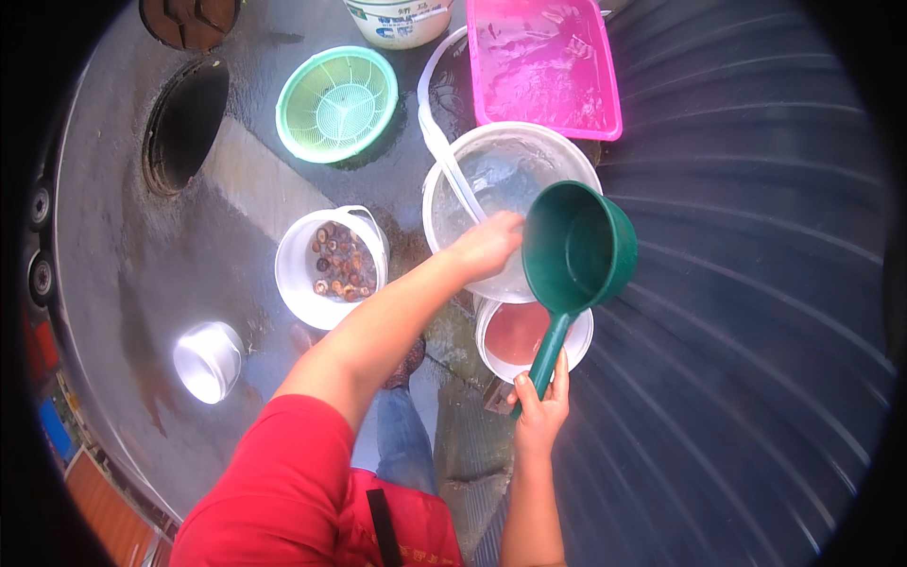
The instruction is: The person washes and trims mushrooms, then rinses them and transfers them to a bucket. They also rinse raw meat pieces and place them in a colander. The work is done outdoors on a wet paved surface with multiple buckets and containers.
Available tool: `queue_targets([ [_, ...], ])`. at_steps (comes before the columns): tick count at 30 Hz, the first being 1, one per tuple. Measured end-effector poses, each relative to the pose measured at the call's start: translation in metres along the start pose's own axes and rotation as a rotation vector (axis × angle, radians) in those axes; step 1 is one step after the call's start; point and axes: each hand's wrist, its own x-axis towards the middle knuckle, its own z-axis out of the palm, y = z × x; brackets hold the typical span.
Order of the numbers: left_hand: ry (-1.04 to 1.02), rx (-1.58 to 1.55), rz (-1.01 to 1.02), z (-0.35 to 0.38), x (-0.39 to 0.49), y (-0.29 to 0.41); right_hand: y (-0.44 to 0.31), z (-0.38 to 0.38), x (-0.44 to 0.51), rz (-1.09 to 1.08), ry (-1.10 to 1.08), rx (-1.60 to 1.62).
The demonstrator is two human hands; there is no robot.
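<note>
My right hand (542, 418) is closed on the handle of a green plastic dipper (567, 244), whose bowl looks empty. My left hand (489, 248) reaches over a large white basin (439, 205) of water, beside the dipper's rim; its fingertips are partly hidden. A pale hose (443, 152) runs over the basin's rim and down towards that hand. Under the dipper, below the basin, stands a white bucket (581, 347) with reddish liquid. To the left, another white bucket (294, 280) holds mushrooms in water.
An open round manhole (188, 127) lies at the upper left, its rusty cover (190, 18) beside it. Around stand a green colander (340, 106), a pink tub (615, 92), a labelled bucket (400, 25) and a small white container (207, 361). A corrugated metal wall (744, 283) rises at right.
</note>
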Motion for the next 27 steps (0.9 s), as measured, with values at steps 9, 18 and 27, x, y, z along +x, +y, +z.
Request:
queue_targets([
  [9,0.906,-0.113,-1.157,-0.097,0.020,-0.089,0.019,0.018,0.057,0.007,-0.039,-0.107],
  [18,0.916,-1.022,-0.994,-0.114,0.012,-0.073,0.029,0.027,0.060,-0.001,-0.074,-0.103],
  [27,0.594,-0.738,-0.928,-0.014,0.039,0.038,0.025,0.030,0.058,-0.215,0.010,-0.448],
])
